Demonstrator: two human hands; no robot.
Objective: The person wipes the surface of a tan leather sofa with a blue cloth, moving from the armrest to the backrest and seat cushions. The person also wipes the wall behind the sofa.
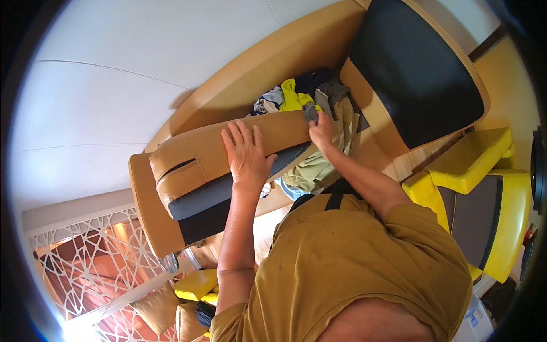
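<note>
My left hand [248, 156] lies flat with fingers spread on a tan leather sofa cushion [205, 149], which stands tilted on the sofa and has a dark underside and a slit near its left end. At the cushion's right end, my right hand [321, 130] is closed on a small grey cloth [310, 113]. Behind the cushion, a pile of clothes lies on the sofa, with a bright yellow-green garment [292, 96] and dark and grey pieces. Khaki clothing [305, 173] hangs over the seat's front below my right hand.
The tan sofa's backrest [273, 64] runs along a white wall. Its black-faced end section [419, 72] rises at the upper right. A yellow and grey chair [474, 213] stands at the right. A white lattice screen [94, 260] and tan pillows [158, 308] are at the lower left.
</note>
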